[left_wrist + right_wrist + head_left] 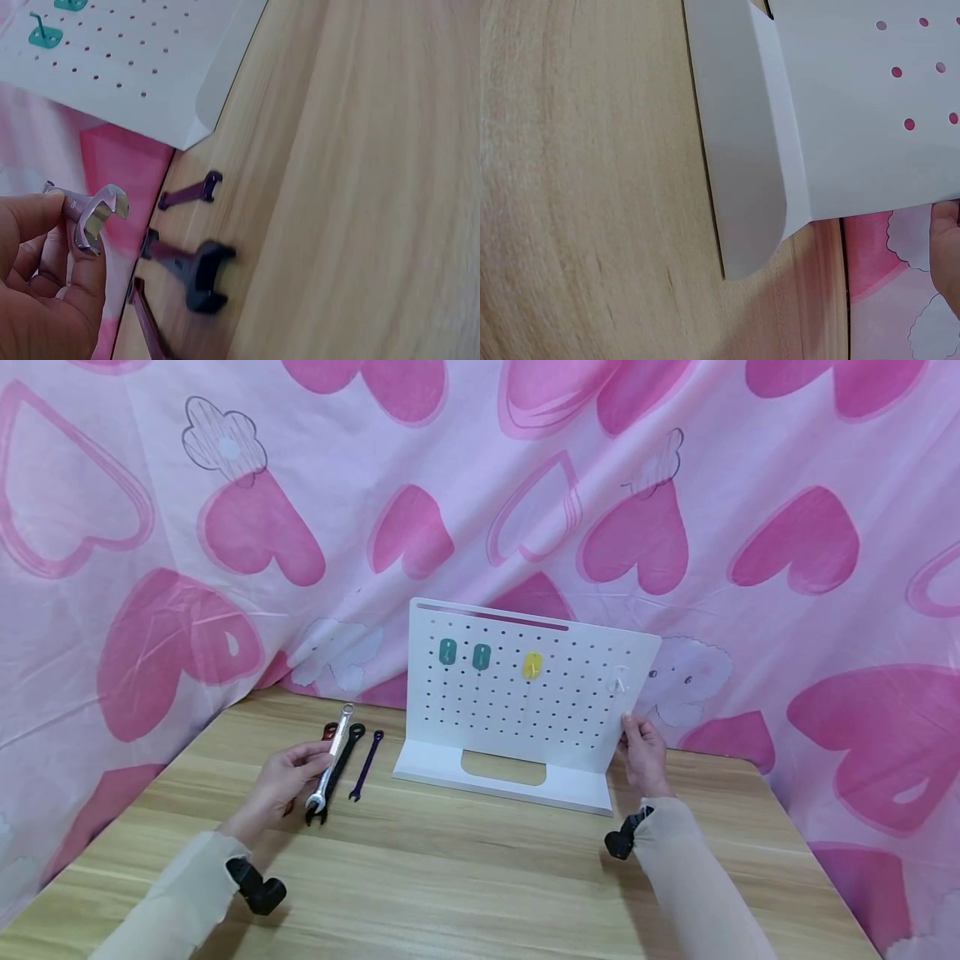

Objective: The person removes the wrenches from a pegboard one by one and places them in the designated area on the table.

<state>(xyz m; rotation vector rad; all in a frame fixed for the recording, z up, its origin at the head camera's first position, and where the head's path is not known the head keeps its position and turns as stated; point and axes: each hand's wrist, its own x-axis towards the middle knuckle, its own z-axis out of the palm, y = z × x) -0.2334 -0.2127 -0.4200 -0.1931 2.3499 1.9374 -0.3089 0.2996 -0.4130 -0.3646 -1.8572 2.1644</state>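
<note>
My left hand pinches a silver combination wrench around its middle. In the left wrist view that wrench's open end points toward the camera, raised above the table. Beneath and beside it lie a black wrench, a smaller purple wrench and a red wrench that is mostly hidden. A white pegboard stands upright on its folded base. My right hand grips its right edge, thumb on the front; the other fingers are largely hidden behind the board.
Two green hooks, one yellow hook and one clear hook sit on the pegboard's upper part. Behind the wooden table hangs a pink heart-patterned cloth. Each wrist wears a black camera.
</note>
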